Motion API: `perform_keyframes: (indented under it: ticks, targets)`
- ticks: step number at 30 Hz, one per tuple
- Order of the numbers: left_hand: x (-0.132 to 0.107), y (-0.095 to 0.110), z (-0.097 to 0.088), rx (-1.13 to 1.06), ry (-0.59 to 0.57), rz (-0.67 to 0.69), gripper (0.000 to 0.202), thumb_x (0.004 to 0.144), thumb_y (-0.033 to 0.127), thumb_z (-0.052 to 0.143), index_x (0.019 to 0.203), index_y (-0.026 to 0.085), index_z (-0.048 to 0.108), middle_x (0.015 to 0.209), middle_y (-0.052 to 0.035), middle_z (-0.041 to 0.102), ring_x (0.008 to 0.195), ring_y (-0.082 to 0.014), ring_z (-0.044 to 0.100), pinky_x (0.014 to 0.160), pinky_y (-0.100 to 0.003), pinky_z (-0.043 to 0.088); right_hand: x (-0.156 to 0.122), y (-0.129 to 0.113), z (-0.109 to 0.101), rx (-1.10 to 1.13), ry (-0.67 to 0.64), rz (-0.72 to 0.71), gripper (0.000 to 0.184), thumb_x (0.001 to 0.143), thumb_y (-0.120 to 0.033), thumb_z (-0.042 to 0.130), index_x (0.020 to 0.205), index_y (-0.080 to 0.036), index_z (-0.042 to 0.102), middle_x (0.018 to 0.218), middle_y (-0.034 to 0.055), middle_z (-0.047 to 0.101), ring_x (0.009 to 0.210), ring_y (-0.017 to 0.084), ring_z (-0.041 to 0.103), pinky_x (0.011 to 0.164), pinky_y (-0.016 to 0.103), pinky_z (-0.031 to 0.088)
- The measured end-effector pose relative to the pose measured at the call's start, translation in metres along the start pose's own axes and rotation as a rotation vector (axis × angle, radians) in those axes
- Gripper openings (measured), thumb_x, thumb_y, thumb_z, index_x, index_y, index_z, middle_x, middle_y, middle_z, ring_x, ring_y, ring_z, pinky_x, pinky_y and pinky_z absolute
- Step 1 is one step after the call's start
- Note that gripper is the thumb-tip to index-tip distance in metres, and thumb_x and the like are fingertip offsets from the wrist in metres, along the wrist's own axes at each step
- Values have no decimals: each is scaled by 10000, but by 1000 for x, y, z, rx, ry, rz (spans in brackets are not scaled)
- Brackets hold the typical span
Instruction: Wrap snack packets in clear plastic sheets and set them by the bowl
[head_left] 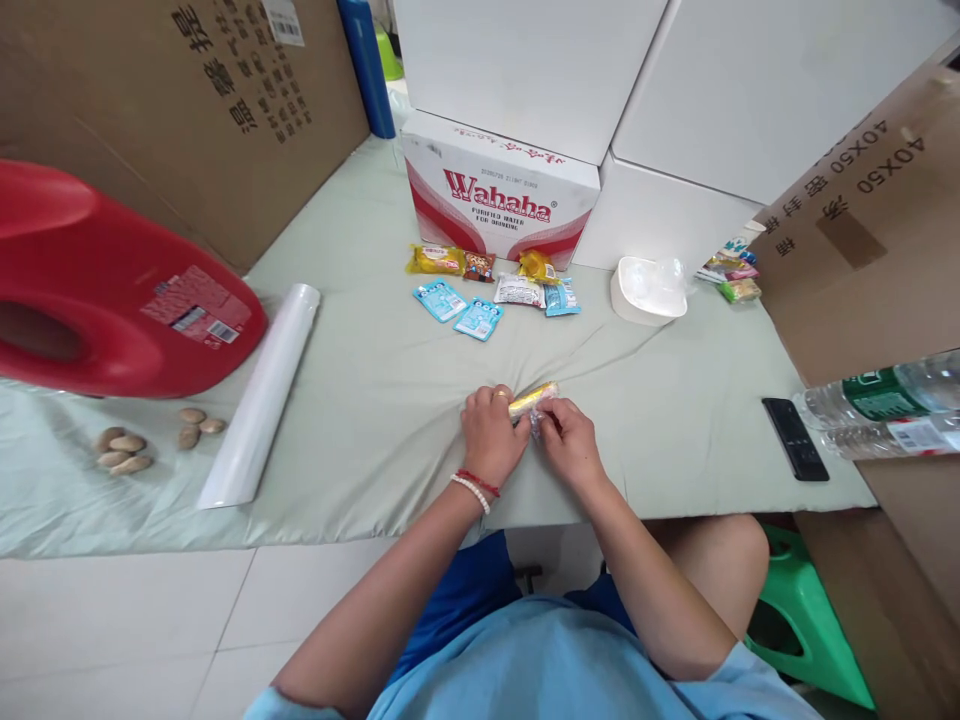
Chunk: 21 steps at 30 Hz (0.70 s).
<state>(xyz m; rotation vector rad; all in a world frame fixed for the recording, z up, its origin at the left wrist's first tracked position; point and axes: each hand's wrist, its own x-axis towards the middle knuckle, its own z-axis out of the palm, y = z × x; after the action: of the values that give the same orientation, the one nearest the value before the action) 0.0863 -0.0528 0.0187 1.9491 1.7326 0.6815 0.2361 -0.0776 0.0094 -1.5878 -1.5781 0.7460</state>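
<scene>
My left hand [491, 435] and my right hand [568, 442] meet near the front edge of a pale green cloth-covered table [360, 380]. Both are closed on a small yellow wrapped snack stick [534, 397], with clear plastic wrap bunched at its right end under my right fingers. The stick lies slanted just above the cloth. Beyond my hands, several snack packets [487, 290] lie in a loose row: yellow, brown, white and light blue ones.
A Wahaha carton [499, 195] stands behind the packets. White bowl [649, 290], more packets [731, 275], black phone [795, 438] and water bottles [885, 405] at right. Left: roll of clear film [262, 395], red jug [112, 290], nuts [124, 448]. Green stool [806, 620] below.
</scene>
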Motion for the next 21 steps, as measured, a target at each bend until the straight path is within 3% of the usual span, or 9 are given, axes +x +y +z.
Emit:
perform_keyframes:
  ticks: [3, 6, 9, 12, 14, 17, 19, 21]
  targets:
    - [-14, 8, 8, -110, 64, 127, 200, 906, 95, 552, 1035, 193, 669, 1083, -114, 647, 1004, -264, 651, 900, -395, 544, -13, -11, 0, 333, 5, 224, 326, 1013, -530, 564, 1025, -238, 709, 961, 71, 740, 888, 231, 674, 850, 381, 583]
    - [-33, 14, 17, -152, 129, 368, 295, 978, 120, 482, 1182, 198, 680, 1140, -130, 682, 1043, -268, 668, 922, -419, 549, -27, -22, -4, 731, 44, 394, 451, 964, -682, 621, 953, -234, 673, 888, 53, 728, 867, 229, 678, 804, 367, 593]
    - [-47, 19, 21, -230, 76, 574, 412, 945, 114, 489, 1326, 172, 633, 1236, -173, 695, 1169, -304, 667, 1011, -488, 561, -34, -22, -12, 931, 136, 477, 421, 836, -626, 815, 889, -243, 647, 850, 28, 722, 832, 217, 684, 779, 359, 598]
    - [-54, 21, 19, -382, -16, 671, 518, 866, 85, 506, 1368, 177, 597, 1325, -184, 681, 1292, -302, 642, 1111, -521, 553, -36, -11, -22, 954, 172, 515, 400, 748, -501, 914, 953, -249, 682, 891, 20, 752, 840, 204, 704, 811, 359, 601]
    - [-54, 22, 16, -491, -15, 604, 441, 892, 100, 496, 1302, 211, 614, 1299, -159, 695, 1291, -272, 651, 1121, -504, 559, -35, -3, -26, 930, 173, 497, 393, 756, -469, 910, 1006, -249, 702, 902, 22, 761, 846, 201, 710, 828, 363, 597]
    - [-49, 21, 11, -561, 71, 243, 220, 992, 245, 518, 1180, 219, 628, 1212, -143, 712, 1183, -256, 695, 1009, -454, 608, -34, 3, -27, 899, 188, 451, 378, 802, -493, 868, 1050, -257, 707, 921, 24, 769, 832, 200, 708, 823, 370, 593]
    - [-43, 20, 9, -596, 25, 4, 289, 995, 389, 574, 1211, 201, 614, 1155, -137, 731, 1083, -261, 729, 899, -422, 630, -35, 1, -26, 879, 179, 428, 382, 814, -521, 849, 1059, -266, 705, 940, 23, 775, 835, 202, 707, 829, 371, 591]
    - [-36, 20, 6, -619, -100, -99, 420, 962, 496, 617, 1247, 188, 603, 1095, -115, 758, 977, -262, 754, 835, -406, 632, -37, -4, -26, 854, 111, 410, 393, 802, -541, 858, 1043, -268, 710, 950, 23, 778, 858, 203, 711, 855, 362, 583]
